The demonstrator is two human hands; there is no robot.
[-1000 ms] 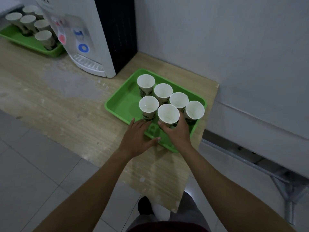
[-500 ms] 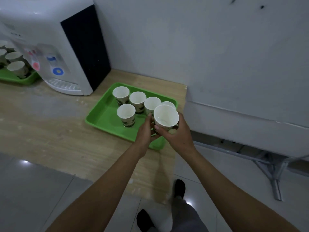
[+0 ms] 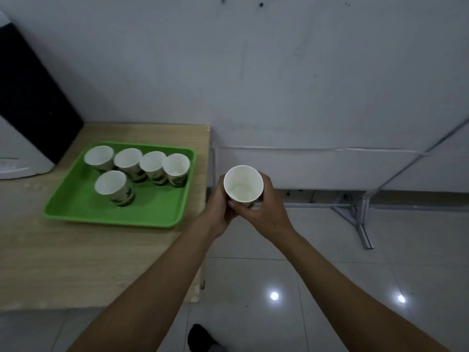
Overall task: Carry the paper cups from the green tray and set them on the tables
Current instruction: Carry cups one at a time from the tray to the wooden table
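A pale wooden table (image 3: 76,262) stands against a grey-white wall (image 3: 279,72) on a glossy tiled floor (image 3: 330,275), a water dispenser (image 3: 25,110) at its left end. On it, a green tray (image 3: 152,212) holds five upright paper cups (image 3: 110,182), four in a back row and one in front. Just past the table's right edge, the left hand (image 3: 219,207) and right hand (image 3: 266,212) curl their fingers round a sixth cup (image 3: 243,183), upright over the floor.

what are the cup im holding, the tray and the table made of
Cup: seemingly paper, matt white inside, thin rolled rim. Tray: probably plastic, smooth slightly glossy green, moulded rounded rim. Table: wood or wood-look laminate, pale matt surface with grain streaks; which one is unclear.
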